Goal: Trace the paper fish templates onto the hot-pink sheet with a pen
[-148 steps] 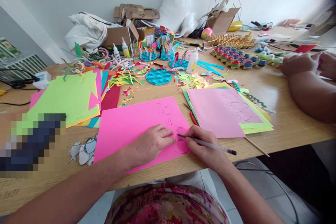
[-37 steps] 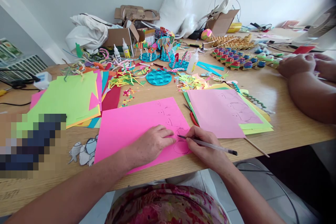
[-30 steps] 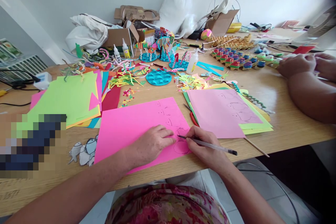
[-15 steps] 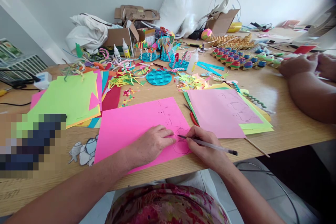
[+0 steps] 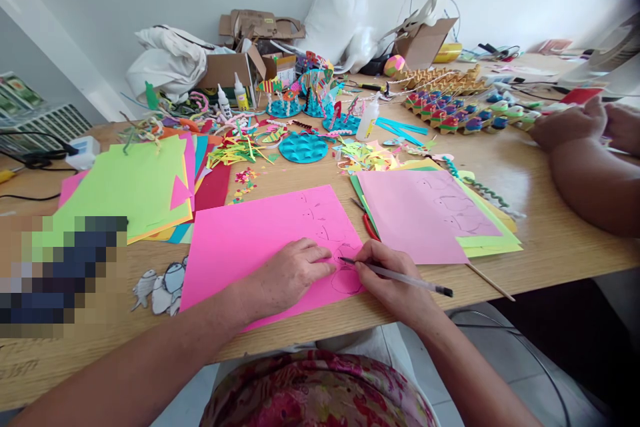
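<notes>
A bright pink sheet [image 5: 250, 233] lies at the table's front edge, with pencil-thin fish-like outlines along its right side. My left hand [image 5: 295, 273] rests flat on this sheet, fingers spread a little and holding nothing. In my right hand [image 5: 390, 273] a pen [image 5: 410, 279] is pinched, its dark tip touching the sheet at an outline just right of my left fingertips. To the right, a paler pink sheet [image 5: 410, 213] with similar outlines tops a stack of green and yellow paper. Red-handled scissors [image 5: 370, 225] stick out partly from under that stack.
Grey paper fish [image 5: 161, 295] and a green paper stack [image 5: 135, 180] lie on the left. Behind are paper scraps [image 5: 367, 157], a blue disc [image 5: 303, 147], a glue bottle [image 5: 369, 119] and painted egg-carton pieces [image 5: 450, 110]. Another person's hands [image 5: 575, 123] rest at the right. A stick [image 5: 493, 282] overhangs the edge.
</notes>
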Action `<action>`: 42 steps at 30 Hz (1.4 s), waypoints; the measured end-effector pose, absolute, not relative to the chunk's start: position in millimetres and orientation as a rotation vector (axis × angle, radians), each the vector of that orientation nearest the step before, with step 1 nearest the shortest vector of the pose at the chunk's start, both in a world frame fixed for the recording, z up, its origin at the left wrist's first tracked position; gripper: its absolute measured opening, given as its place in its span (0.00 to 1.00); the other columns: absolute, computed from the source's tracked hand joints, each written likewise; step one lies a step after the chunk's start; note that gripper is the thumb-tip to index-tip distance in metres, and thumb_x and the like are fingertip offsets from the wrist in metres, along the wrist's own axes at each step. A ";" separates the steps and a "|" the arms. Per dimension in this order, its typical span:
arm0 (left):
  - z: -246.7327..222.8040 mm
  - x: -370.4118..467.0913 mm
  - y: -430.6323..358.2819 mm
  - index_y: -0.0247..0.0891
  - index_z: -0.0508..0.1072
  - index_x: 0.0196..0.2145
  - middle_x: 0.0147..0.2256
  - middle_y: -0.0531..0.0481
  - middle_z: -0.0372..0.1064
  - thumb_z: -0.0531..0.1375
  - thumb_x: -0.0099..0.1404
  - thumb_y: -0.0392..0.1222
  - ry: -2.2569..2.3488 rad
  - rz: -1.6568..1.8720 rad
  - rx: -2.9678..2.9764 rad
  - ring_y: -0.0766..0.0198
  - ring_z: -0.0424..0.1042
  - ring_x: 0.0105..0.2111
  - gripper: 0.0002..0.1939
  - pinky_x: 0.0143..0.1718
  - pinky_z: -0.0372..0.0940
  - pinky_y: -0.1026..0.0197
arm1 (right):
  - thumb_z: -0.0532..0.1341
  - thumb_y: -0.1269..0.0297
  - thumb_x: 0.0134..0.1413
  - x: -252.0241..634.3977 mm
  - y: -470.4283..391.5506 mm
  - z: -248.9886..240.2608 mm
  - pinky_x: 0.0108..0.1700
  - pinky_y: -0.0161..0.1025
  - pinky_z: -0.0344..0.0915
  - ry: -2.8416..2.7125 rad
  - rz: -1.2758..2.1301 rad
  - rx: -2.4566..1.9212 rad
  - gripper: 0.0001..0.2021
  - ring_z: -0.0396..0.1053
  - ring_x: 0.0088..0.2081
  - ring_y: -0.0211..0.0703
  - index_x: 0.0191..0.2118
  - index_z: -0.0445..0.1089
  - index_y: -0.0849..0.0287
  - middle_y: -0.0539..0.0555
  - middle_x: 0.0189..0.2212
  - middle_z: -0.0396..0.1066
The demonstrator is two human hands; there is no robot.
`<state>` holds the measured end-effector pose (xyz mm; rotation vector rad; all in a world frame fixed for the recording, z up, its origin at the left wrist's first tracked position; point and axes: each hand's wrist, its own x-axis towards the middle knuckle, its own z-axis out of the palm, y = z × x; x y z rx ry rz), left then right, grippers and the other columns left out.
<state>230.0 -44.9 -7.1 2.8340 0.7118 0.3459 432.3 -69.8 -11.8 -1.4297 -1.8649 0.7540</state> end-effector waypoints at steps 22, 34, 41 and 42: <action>-7.6 229.8 -45.1 0.35 0.67 0.47 0.46 0.47 0.65 0.48 0.66 0.30 0.715 0.345 2.831 0.61 0.61 0.43 0.15 0.46 0.60 0.59 | 0.53 0.71 0.44 432.1 -69.3 -10.7 0.21 0.31 0.52 -1.864 0.761 -1.430 0.04 0.56 0.19 0.32 0.22 0.60 0.58 0.46 0.17 0.62; -7.9 229.4 -46.1 0.36 0.68 0.47 0.46 0.45 0.64 0.47 0.65 0.29 0.742 0.383 2.795 0.61 0.61 0.43 0.16 0.46 0.60 0.58 | 0.54 0.67 0.47 438.7 -74.4 -10.8 0.21 0.32 0.53 -1.630 0.826 -1.413 0.04 0.56 0.19 0.34 0.25 0.62 0.58 0.46 0.16 0.59; -4.8 229.1 -41.6 0.33 0.68 0.46 0.42 0.46 0.67 0.47 0.65 0.27 0.769 0.410 2.708 0.64 0.64 0.43 0.16 0.46 0.60 0.61 | 0.55 0.67 0.48 442.4 -92.4 -3.4 0.25 0.32 0.55 -1.595 0.701 -1.399 0.04 0.59 0.23 0.35 0.26 0.64 0.58 0.47 0.19 0.63; -1.1 228.3 -41.1 0.33 0.68 0.45 0.42 0.46 0.67 0.47 0.65 0.26 0.756 0.388 2.704 0.64 0.64 0.43 0.16 0.46 0.60 0.61 | 0.55 0.67 0.48 442.2 -95.1 -1.8 0.25 0.32 0.55 -1.607 0.690 -1.408 0.04 0.60 0.23 0.35 0.26 0.64 0.58 0.47 0.20 0.63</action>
